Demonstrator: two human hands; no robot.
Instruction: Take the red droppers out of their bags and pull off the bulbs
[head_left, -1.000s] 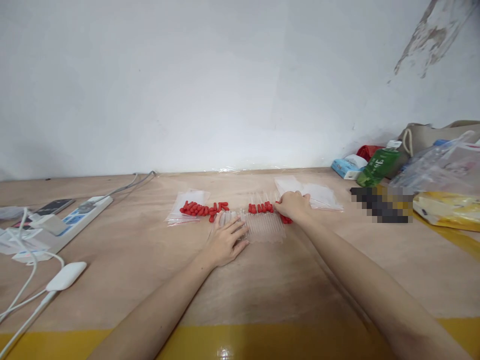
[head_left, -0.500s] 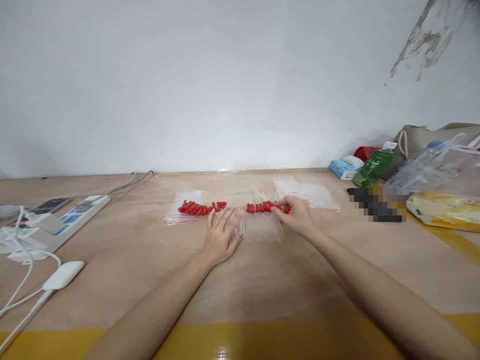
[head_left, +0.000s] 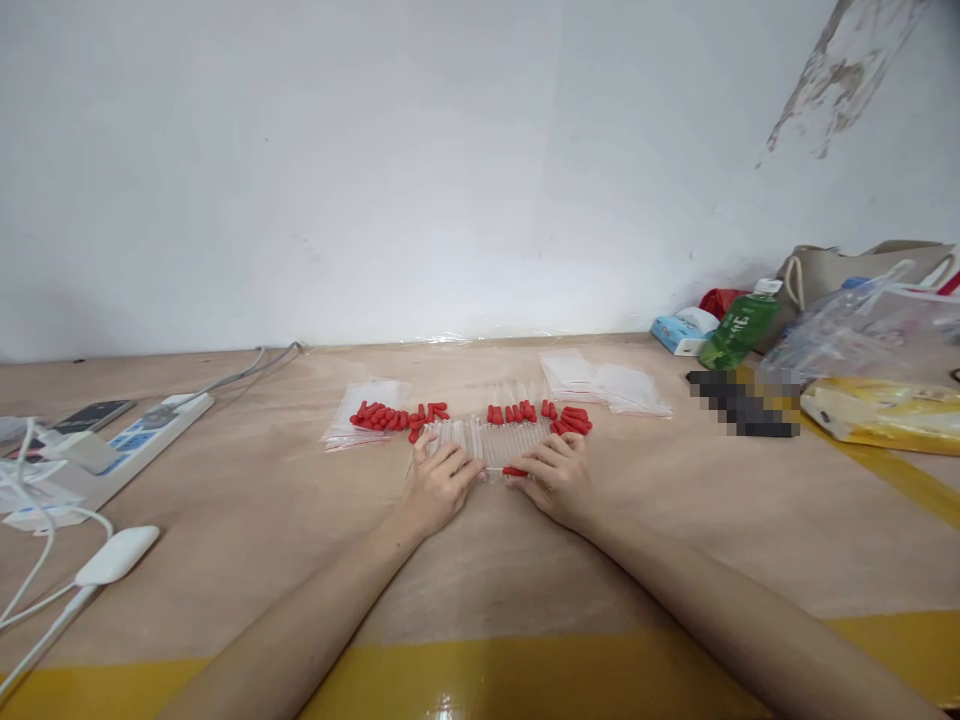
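Note:
A row of thin clear tubes (head_left: 517,440) lies side by side at the middle of the table. My left hand (head_left: 442,482) rests over their left part, its thumb and fingers closed on a single clear tube (head_left: 492,469) held crosswise in front of the row. Against that tube's right end, my right hand (head_left: 561,480) pinches a small red rubber cap (head_left: 514,471). More red caps (head_left: 512,412) line the far ends of the tubes. Other loose red caps form a left pile (head_left: 379,416) and a right pile (head_left: 574,420).
Clear plastic bags lie in a left stack (head_left: 341,425) and a right stack (head_left: 637,390). A power strip (head_left: 161,435), a phone (head_left: 94,415) and white cables are at the left. A green bottle (head_left: 742,325), tissue pack (head_left: 679,333) and yellow package (head_left: 885,415) stand at the right.
My right hand has come from the red caps toward me and left, bringing one cap to the near side of the tubes. My left hand has lowered slightly and now grips a tube.

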